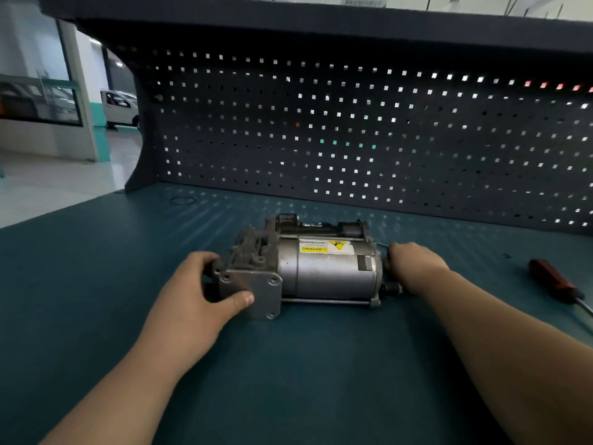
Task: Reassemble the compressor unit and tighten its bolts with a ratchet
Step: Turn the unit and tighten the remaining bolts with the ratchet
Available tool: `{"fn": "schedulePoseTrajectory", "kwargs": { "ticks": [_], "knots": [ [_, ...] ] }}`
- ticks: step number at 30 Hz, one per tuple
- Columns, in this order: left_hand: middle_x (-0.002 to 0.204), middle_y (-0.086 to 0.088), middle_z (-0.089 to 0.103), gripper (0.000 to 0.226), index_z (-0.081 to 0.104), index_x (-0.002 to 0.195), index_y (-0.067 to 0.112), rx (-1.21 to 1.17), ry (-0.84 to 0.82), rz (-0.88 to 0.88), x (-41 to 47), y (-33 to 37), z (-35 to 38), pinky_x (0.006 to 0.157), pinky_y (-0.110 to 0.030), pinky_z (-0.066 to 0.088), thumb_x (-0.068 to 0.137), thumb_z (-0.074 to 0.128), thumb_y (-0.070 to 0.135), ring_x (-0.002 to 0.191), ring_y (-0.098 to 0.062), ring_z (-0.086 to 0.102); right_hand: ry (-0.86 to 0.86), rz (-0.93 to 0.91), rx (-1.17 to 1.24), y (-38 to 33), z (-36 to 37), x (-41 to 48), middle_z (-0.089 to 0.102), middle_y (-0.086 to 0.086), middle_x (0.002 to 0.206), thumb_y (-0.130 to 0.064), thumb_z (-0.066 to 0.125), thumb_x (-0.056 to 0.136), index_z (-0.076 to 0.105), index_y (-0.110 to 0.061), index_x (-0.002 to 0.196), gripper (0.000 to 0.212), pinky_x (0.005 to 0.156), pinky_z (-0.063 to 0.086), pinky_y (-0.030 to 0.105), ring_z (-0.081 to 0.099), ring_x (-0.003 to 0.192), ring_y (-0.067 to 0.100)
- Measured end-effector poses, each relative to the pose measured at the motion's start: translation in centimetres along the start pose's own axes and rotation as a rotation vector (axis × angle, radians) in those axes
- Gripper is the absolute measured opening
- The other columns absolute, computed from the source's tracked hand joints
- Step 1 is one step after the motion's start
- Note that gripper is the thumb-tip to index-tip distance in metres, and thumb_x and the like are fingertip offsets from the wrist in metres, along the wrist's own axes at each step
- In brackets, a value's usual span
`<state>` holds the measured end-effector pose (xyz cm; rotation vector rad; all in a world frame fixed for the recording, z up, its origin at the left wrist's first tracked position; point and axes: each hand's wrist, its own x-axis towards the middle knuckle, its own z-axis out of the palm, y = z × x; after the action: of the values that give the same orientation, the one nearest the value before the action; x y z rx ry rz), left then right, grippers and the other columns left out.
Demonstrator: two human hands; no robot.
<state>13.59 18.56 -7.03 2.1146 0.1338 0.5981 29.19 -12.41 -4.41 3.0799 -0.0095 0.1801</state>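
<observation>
The grey metal compressor unit (pixel 324 271) lies on its side in the middle of the teal bench (pixel 288 364), its yellow warning label facing up. My left hand (pixel 189 297) grips its left end, thumb on the square end plate and fingers curled behind the housing. At the unit's right end cap my right hand (pixel 414 261) has its fingers curled around something thin and dark that pokes out above the knuckles; what it is cannot be made out. A long through-bolt runs along the unit's front lower side.
A screwdriver with a red and black handle (pixel 553 282) lies on the bench to the right. A thin dark ring (pixel 182 200) rests at the back left. A dark pegboard (pixel 353 130) rises behind the bench. The bench's left edge drops off to the workshop floor.
</observation>
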Motion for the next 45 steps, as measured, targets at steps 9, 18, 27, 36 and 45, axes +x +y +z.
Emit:
{"fn": "schedulePoseTrajectory", "kwargs": {
  "ticks": [9, 18, 27, 36, 45],
  "knots": [
    [0.096, 0.015, 0.053, 0.046, 0.043, 0.091, 0.038, 0.068, -0.065, 0.091, -1.1, 1.1, 0.8, 0.062, -0.015, 0.036, 0.068, 0.082, 0.040, 0.081, 0.003, 0.053, 0.091, 0.086, 0.135, 3.1, 0.4, -4.4, 0.062, 0.013, 0.099, -0.030, 0.045, 0.099, 0.048, -0.015, 0.084, 0.021, 0.065, 0.038, 0.032, 0.049, 0.075, 0.028],
    [0.090, 0.015, 0.054, 0.045, 0.040, 0.086, 0.036, 0.108, -0.084, 0.126, -4.4, 3.6, 2.3, 0.059, -0.018, 0.040, 0.068, 0.081, 0.042, 0.074, 0.001, 0.055, 0.104, 0.533, 1.535, 3.1, -1.8, -9.0, 0.041, 0.005, 0.054, -0.019, 0.042, 0.099, 0.043, -0.012, 0.069, 0.031, 0.041, 0.027, 0.023, 0.036, 0.044, 0.018],
    [0.098, 0.011, 0.042, 0.050, 0.038, 0.098, 0.026, 0.118, 0.027, 0.104, -6.2, 5.2, 3.5, 0.060, -0.023, 0.037, 0.073, 0.080, 0.038, 0.076, 0.000, 0.047, -0.358, 0.398, 1.930, -1.2, -3.2, -15.7, 0.039, 0.001, 0.058, 0.000, 0.027, 0.093, 0.048, -0.012, 0.074, 0.030, 0.031, 0.019, 0.017, 0.030, 0.034, 0.007],
    [0.107, 0.009, 0.043, 0.057, 0.038, 0.104, 0.027, 0.021, 0.093, 0.039, -6.4, 5.1, 4.6, 0.070, -0.019, 0.036, 0.069, 0.083, 0.036, 0.089, -0.007, 0.048, -0.392, 0.077, 1.640, -4.2, -3.4, -18.1, 0.044, -0.004, 0.050, -0.024, 0.047, 0.100, 0.042, -0.017, 0.072, 0.029, 0.035, 0.018, 0.016, 0.025, 0.035, 0.008],
    [0.106, 0.011, 0.045, 0.057, 0.037, 0.102, 0.030, 0.039, 0.092, 0.035, -6.3, 5.1, 4.6, 0.066, -0.016, 0.035, 0.069, 0.082, 0.040, 0.086, -0.002, 0.048, -0.278, 0.057, 1.415, -4.2, -3.2, -18.1, 0.047, 0.002, 0.063, -0.005, 0.041, 0.093, 0.057, -0.014, 0.075, 0.025, 0.042, 0.026, 0.024, 0.036, 0.045, 0.014]
  ]
}}
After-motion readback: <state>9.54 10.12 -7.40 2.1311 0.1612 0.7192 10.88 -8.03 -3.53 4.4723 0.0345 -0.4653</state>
